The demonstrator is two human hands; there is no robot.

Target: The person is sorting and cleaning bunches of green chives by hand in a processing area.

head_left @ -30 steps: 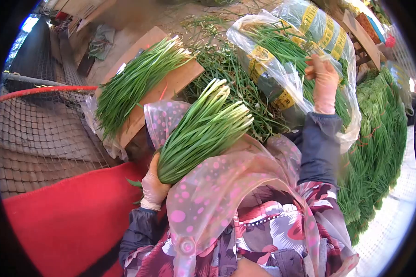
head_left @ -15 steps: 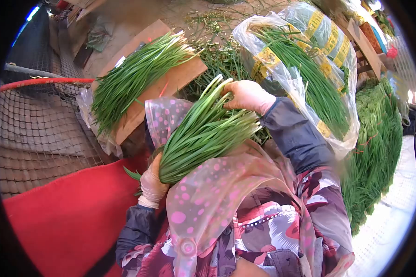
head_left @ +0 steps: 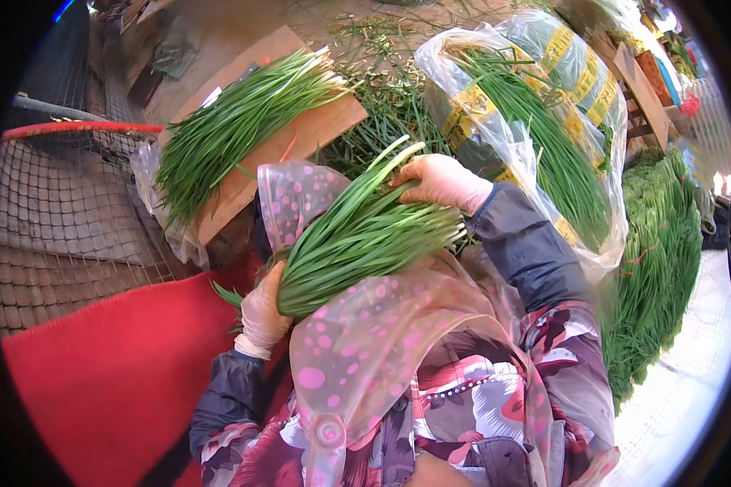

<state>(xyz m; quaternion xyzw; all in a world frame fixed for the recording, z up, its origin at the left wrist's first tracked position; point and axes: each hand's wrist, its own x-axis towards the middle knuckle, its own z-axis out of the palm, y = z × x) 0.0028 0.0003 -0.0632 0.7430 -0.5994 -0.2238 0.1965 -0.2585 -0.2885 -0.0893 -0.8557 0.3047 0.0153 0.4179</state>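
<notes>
A loose bunch of garlic chives (head_left: 353, 243) lies slantwise across my lap, pale cut ends at the upper right and leafy tips at the lower left. My left hand (head_left: 266, 315), in a thin pale glove, is closed around the leafy end. At the white ends my gloved right hand (head_left: 445, 183) pinches some stalks, its fingertips partly hidden among them. Two or so stalks stick out beyond the others near the right fingers. Under the bunch is a translucent apron with pink dots (head_left: 374, 316).
Another pile of chives (head_left: 244, 122) rests on a wooden board (head_left: 309, 134) ahead on the left. To the right, a plastic bag (head_left: 573, 243) holds more chives, beside a tall green stack (head_left: 654, 268). Scattered trimmings (head_left: 390, 105) cover the ground. Red cloth (head_left: 114, 381) spreads at left.
The right hand has shifted slightly right and down along the stalk ends. The left hand keeps its hold on the bunch. The view has moved slightly.
</notes>
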